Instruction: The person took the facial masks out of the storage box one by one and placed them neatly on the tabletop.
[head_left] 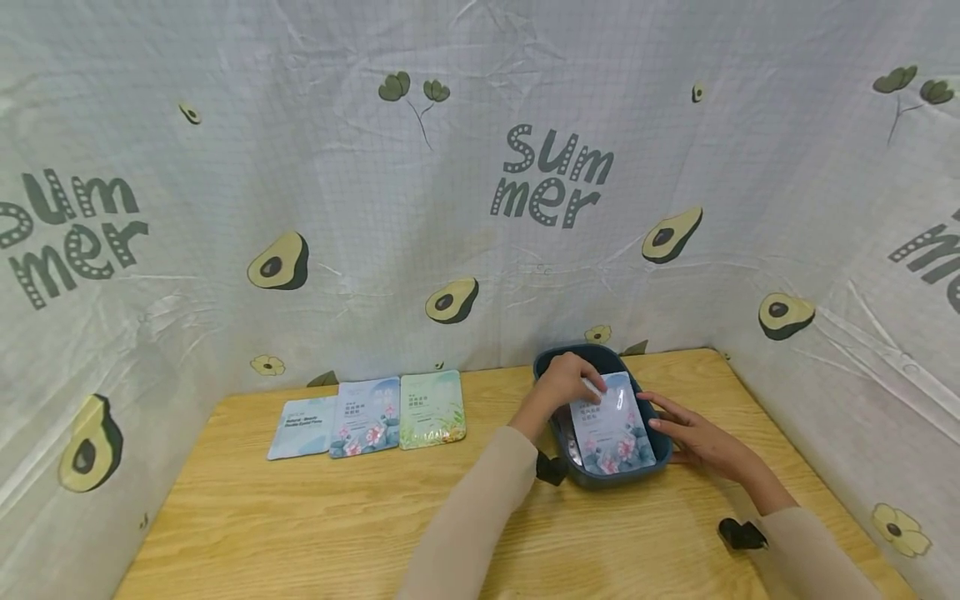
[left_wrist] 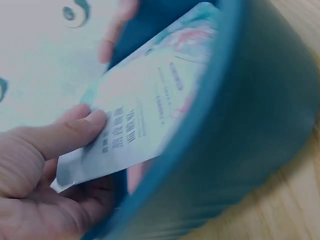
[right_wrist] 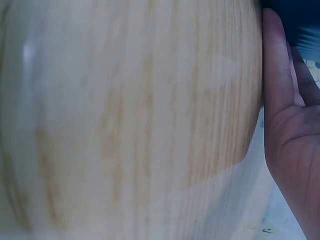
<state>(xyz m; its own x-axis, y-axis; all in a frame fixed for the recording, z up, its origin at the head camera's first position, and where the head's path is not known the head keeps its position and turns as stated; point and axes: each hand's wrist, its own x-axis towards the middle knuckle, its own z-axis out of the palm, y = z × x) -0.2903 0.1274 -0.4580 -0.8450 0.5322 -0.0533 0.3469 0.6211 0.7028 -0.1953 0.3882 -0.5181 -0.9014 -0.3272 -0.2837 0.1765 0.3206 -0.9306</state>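
My left hand (head_left: pixel 564 382) reaches over a dark blue plastic basket (head_left: pixel 626 477) and pinches a light blue sachet (head_left: pixel 615 421) printed with pink flowers. In the left wrist view the thumb lies on the printed face of the sachet (left_wrist: pixel 135 115), with fingers beneath it. The sachet leans at a slant inside the basket, its flowered end at the near rim. My right hand (head_left: pixel 705 442) touches the right side of the basket with extended fingers. Part of a silvery packet (head_left: pixel 573 450) shows under the sachet.
Three flat sachets lie in a row at the table's back left: a pale blue one (head_left: pixel 302 427), a blue flowered one (head_left: pixel 366 417) and a green one (head_left: pixel 432 408). A printed white cloth (head_left: pixel 360 208) hangs behind and beside the wooden table (head_left: pixel 300 525).
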